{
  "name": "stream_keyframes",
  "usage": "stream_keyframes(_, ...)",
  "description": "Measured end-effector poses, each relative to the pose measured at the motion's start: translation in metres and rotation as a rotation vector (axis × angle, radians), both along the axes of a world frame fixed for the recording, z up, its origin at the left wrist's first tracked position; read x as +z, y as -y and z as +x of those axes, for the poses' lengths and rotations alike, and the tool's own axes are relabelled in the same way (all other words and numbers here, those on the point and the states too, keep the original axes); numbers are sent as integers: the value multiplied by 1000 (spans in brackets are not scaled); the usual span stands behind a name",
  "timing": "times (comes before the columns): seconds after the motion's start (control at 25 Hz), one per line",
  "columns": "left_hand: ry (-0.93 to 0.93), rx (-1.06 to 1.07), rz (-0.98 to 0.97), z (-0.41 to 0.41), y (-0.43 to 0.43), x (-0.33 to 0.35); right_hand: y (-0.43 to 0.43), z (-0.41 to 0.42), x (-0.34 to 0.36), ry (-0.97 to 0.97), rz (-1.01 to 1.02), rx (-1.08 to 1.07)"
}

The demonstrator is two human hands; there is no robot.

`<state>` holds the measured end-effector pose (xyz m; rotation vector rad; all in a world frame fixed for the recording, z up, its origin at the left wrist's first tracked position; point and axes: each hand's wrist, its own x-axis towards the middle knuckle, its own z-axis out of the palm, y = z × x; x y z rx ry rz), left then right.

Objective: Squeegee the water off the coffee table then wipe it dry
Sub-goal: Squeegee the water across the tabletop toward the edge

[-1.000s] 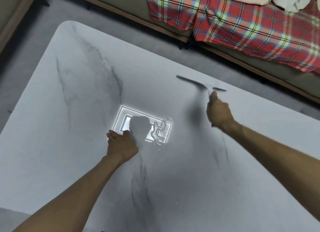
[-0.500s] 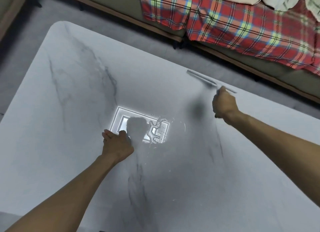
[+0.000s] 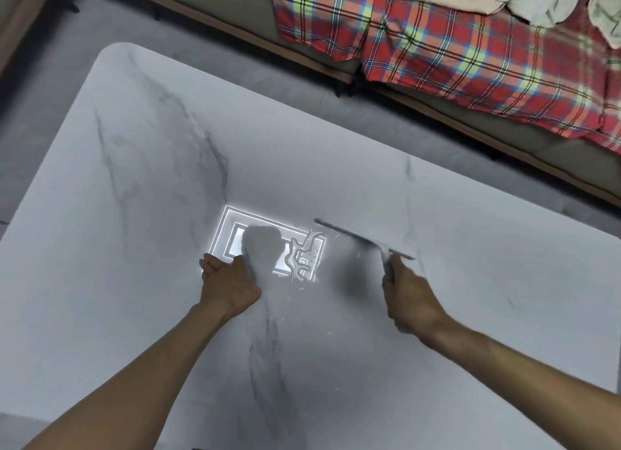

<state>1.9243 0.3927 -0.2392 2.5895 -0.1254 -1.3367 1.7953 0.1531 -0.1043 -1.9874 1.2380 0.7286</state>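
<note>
The coffee table (image 3: 141, 281) has a white marble-look top with grey veins. My right hand (image 3: 408, 298) is shut on the handle of a squeegee (image 3: 363, 238), whose dark blade lies across the tabletop right of centre, blurred by motion. Puddles and droplets of water (image 3: 302, 258) glisten in a bright rectangular light reflection at the middle of the top, just left of the blade. My left hand (image 3: 228, 281) rests flat on the table beside that reflection, fingers spread, holding nothing.
A low sofa (image 3: 504, 127) with a red plaid blanket (image 3: 453, 56) and light clothes on it runs along the far right, close to the table's far edge. Grey floor (image 3: 40, 107) surrounds the table on the left and far side.
My right hand has pulled the squeegee from near the table's far edge back toward me, to the middle beside the wet patch. My left hand has stayed pressed on the table.
</note>
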Motion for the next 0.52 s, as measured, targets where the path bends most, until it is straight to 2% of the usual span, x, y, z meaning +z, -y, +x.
stream_keyframes(0.08, -46, -24, -16, 0, -4, -1, 16, 32, -6, 104, -80, 64)
stream_keyframes(0.16, -66, -15, -33, 0, -7, 0, 36, 87, -16, 194, -158, 21)
stream_keyframes(0.28, -69, 3, -48, 1, -7, 3, 46, 154, -38, 233, -125, 14)
stream_keyframes(0.4, -71, -22, -46, 1, -8, 2, 23, 156, -51, 249, -202, 185)
stream_keyframes(0.52, -71, -43, -36, 1, -8, 5, -5, 100, -57, 266, -232, 418)
